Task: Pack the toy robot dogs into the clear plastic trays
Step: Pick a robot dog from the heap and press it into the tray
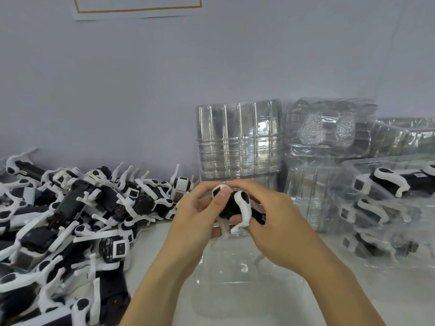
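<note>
Both hands hold one black-and-white toy robot dog point(242, 205) above the table, at the middle of the view. My left hand point(200, 212) grips its head end, thumb across the small square face. My right hand point(273, 215) grips the body from the right, fingers curled under it. The dog's white legs hang down between my hands. Right below it lies an empty clear plastic tray point(247, 285) on the white table.
A big heap of loose toy dogs point(70, 222) covers the table's left side. Stacks of empty clear trays point(240, 140) stand against the back wall. At the right, stacked trays with dogs packed in them point(388, 208) reach the frame's edge.
</note>
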{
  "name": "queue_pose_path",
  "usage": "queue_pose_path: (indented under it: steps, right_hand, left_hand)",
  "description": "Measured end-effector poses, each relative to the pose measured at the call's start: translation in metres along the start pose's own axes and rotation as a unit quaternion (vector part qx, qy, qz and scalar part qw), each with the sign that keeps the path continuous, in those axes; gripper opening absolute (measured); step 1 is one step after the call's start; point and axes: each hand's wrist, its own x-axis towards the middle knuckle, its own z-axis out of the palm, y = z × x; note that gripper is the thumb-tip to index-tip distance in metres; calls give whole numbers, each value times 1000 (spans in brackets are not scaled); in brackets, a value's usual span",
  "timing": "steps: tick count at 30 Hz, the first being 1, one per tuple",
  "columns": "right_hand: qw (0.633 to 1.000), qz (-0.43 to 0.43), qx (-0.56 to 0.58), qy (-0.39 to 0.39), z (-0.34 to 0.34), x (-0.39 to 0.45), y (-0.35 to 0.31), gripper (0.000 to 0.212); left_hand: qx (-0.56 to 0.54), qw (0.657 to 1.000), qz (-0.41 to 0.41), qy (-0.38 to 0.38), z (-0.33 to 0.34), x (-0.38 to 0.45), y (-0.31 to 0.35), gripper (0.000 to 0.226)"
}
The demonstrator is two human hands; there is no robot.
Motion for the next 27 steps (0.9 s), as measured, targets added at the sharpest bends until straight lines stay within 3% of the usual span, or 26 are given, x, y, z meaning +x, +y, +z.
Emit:
queue_pose_path:
  steps: [3,6,9,12,15,17,22,27]
  right_hand:
    - [1000,19,-13,22,-3,-1,8,51]
    - [998,42,-37,40,-9,-3,15,55]
    - [996,60,-46,37,-16,-5,19,57]
    - [997,61,-53,18,-19,-6,18,56]
    - [995,58,-75,1,-15,-6,14,68]
    - [997,49,-66,-14,-8,-4,11,56]
    - [998,29,-51,-18,12,-1,3,55]
    - [991,54,-91,-82,25,-4,10,45]
  left_hand:
    - [29,999,17,22,-4,3,-8,21]
    - [158,982,49,91,-16,6,-26,12]
    - [226,966,11,127,-28,6,-53,21]
    - [151,978,-63,127,-35,3,-73,27]
    - [88,979,-121,140,-37,3,-83,22]
    - [83,975,-147,144,-38,4,-87,19]
    - [79,981,-148,101,-36,2,-84,18]
    - [75,984,-140,80,-37,-1,-84,19]
